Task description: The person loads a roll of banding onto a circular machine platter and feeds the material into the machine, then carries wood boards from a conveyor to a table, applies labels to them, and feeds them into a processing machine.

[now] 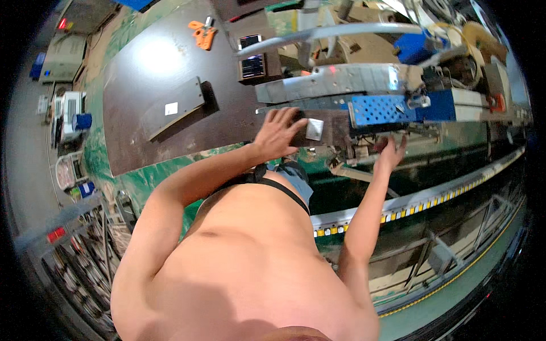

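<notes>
The left hand [277,135] is held open, fingers spread, at the nine o'clock end of the dark board [335,127]; contact cannot be made out. The right hand [390,154], blurred, is held with fingers parted, the board being placed at its ten o'clock and the blue plate [380,109] at twelve.

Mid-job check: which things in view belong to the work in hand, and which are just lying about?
Seemingly in use:
- white-labelled dark board, at the left hand
- blue perforated plate, near the right hand

Apparently lying about:
- orange tool, on the table
- second labelled board, also there, possibly related
</notes>
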A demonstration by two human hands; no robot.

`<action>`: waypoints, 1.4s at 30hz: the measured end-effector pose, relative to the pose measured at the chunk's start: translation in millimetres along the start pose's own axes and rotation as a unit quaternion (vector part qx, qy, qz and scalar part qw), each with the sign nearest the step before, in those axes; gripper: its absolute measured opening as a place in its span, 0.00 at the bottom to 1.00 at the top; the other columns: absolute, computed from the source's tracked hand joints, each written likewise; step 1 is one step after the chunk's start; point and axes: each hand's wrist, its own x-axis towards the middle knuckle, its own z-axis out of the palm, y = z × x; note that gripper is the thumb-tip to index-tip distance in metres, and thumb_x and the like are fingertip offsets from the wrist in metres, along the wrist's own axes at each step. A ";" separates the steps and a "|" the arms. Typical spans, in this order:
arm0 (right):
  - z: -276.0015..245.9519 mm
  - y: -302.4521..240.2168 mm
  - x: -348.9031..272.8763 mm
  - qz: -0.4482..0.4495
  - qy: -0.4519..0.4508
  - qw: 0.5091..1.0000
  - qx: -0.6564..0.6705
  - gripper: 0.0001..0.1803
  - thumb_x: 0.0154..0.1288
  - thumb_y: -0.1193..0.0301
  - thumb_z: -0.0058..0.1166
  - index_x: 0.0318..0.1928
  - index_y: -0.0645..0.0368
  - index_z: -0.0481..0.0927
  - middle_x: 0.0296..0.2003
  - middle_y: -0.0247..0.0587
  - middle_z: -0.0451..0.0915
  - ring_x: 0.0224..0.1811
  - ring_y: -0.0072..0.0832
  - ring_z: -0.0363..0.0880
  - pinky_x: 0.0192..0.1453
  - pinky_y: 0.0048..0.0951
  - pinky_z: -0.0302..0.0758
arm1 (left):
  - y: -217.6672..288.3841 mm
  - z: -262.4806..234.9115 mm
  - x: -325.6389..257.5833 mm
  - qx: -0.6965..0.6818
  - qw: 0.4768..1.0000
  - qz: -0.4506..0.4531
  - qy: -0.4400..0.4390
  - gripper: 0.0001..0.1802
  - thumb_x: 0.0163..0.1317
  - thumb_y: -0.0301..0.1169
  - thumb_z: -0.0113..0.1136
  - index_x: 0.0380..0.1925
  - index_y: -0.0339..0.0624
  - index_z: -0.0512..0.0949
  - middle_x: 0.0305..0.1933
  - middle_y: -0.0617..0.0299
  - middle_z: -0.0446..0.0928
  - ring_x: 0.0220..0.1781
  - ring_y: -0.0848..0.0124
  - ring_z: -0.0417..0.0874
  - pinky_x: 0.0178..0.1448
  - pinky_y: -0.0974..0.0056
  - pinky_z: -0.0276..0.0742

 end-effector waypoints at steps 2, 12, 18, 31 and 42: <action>-7.6 41.8 -24.8 -0.019 -0.035 0.994 0.098 0.25 0.67 0.75 0.46 0.65 0.55 0.62 0.24 0.37 0.75 0.20 0.22 0.69 0.23 0.24 0.68 | 1.3 5.1 9.9 -0.023 0.994 0.043 0.095 0.40 0.49 0.51 0.64 0.62 0.54 0.61 0.68 0.50 0.53 0.70 0.51 0.54 0.70 0.41 0.45; 85.4 86.5 -172.5 0.027 -0.319 0.945 0.063 0.48 0.68 0.71 0.48 0.70 0.51 0.21 0.32 0.46 0.80 0.20 0.25 0.73 0.23 0.29 0.72 | -148.9 -27.4 -85.9 -0.005 0.942 -0.251 0.221 0.44 0.46 0.46 0.70 0.63 0.53 0.61 0.71 0.52 0.51 0.70 0.50 0.56 0.69 0.37 0.49; 94.6 81.5 -177.4 0.045 -0.280 0.959 0.000 0.50 0.68 0.70 0.48 0.69 0.49 0.18 0.31 0.45 0.78 0.24 0.26 0.72 0.27 0.30 0.70 | -254.8 -51.5 -183.7 0.052 0.934 -0.352 0.036 0.55 0.43 0.41 0.73 0.69 0.60 0.48 0.73 0.54 0.44 0.75 0.54 0.46 0.71 0.34 0.41; 100.6 84.8 -179.1 0.043 -0.188 0.981 0.011 0.45 0.69 0.71 0.47 0.72 0.48 0.28 0.28 0.45 0.77 0.21 0.28 0.70 0.24 0.33 0.67 | -293.7 -47.9 -181.3 0.015 0.952 -0.305 0.028 0.62 0.28 0.43 0.78 0.67 0.61 0.51 0.63 0.55 0.59 0.68 0.54 0.56 0.66 0.41 0.48; 95.4 87.6 -162.6 0.021 -0.177 0.983 0.031 0.45 0.68 0.71 0.48 0.72 0.47 0.30 0.29 0.45 0.77 0.19 0.26 0.69 0.23 0.32 0.66 | -272.9 -47.1 -182.7 0.024 0.962 -0.271 0.015 0.61 0.27 0.38 0.76 0.66 0.56 0.52 0.60 0.52 0.61 0.63 0.51 0.60 0.64 0.42 0.51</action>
